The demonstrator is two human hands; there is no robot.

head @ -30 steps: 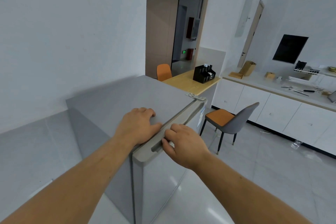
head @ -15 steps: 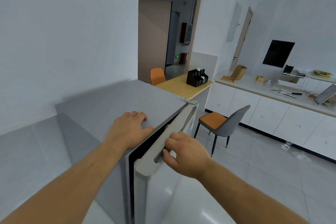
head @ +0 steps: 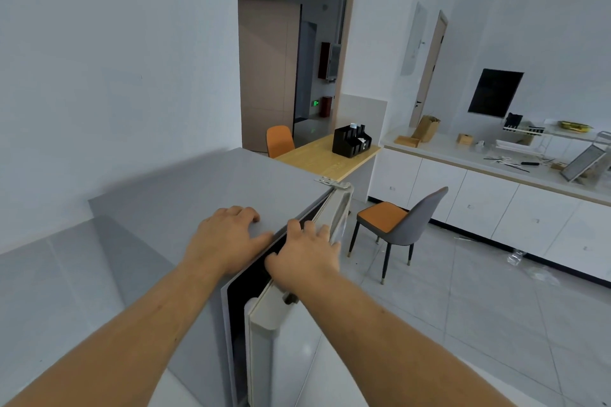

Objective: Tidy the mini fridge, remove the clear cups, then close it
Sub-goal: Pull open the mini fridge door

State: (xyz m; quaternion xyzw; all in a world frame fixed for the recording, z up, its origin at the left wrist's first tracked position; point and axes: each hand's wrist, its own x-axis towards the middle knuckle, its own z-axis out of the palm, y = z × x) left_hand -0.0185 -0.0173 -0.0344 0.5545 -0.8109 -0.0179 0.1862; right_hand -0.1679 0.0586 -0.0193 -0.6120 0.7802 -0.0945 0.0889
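Note:
The grey mini fridge (head: pixel 185 195) stands below me against the left wall. Its door (head: pixel 284 350) is swung partly outward, leaving a dark gap along the top and the near side. My left hand (head: pixel 228 238) lies flat on the fridge top near the front edge, fingers spread. My right hand (head: pixel 305 258) grips the top edge of the door, fingers hooked over it. The inside of the fridge is dark and hidden, and no clear cups show.
A grey chair with an orange seat (head: pixel 396 225) stands on the tiled floor just right of the door. Behind the fridge is a wooden table (head: pixel 324 158) with a black organiser (head: pixel 350 140). White cabinets with a cluttered counter (head: pixel 496 205) run along the right.
The fridge door went from shut to partly open, swinging outward on its far hinge. My right hand moved with its top edge. My left hand stayed on the fridge top.

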